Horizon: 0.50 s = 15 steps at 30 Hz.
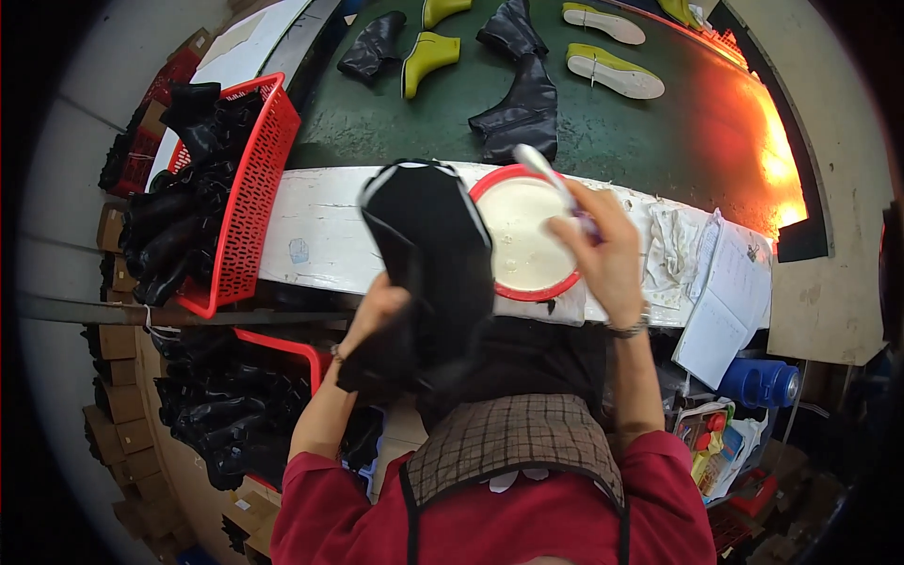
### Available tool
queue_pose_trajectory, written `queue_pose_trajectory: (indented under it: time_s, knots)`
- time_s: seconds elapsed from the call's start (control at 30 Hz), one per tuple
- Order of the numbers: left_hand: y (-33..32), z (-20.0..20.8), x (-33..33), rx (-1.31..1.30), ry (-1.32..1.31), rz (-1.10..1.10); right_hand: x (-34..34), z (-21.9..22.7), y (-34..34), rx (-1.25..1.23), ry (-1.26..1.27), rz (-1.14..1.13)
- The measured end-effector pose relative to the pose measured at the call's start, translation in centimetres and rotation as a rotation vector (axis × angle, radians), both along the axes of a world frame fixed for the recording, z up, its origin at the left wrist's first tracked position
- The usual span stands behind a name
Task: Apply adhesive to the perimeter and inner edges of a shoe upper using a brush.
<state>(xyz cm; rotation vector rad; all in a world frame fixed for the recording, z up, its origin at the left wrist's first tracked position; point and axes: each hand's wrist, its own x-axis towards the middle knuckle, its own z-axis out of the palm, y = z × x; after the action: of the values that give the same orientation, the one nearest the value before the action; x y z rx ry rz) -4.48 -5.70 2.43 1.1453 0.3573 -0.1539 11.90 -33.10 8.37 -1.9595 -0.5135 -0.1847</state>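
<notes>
My left hand (379, 306) is closed around a black boot (428, 235), held with its underside turned up; a pale edge runs along part of its outline. Motion blurs the boot's lower part. Between the fingers of my right hand (610, 245) is a small brush (540, 166) with a white head and a purplish handle, slightly blurred. It is raised over the right side of a red-rimmed round tub (496, 181) of creamy white liquid. The tub sits on the white bench (315, 231), just right of the boot.
A red basket (252, 188) of black boots stands left, with a second red basket (301, 344) below. Beyond the bench, a dark green belt (414, 127) carries black boots (523, 113), yellow uppers (431, 58) and pale soles (617, 73). An orange glow, papers (725, 292) and a blue flask (753, 381) are right.
</notes>
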Motion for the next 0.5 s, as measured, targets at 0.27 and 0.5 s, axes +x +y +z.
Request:
queue_pose_trajectory:
  time_s: [0.27,0.5]
  knots:
    - [-0.1,0.1,-0.3,0.076,0.087,0.115,1.3,-4.2,-8.2,-0.5,-0.125,-0.118]
    - [-1.0,3.2,1.8,0.023,0.077,-0.085,0.7,-4.6,-8.8,-0.539,-0.157,-0.028]
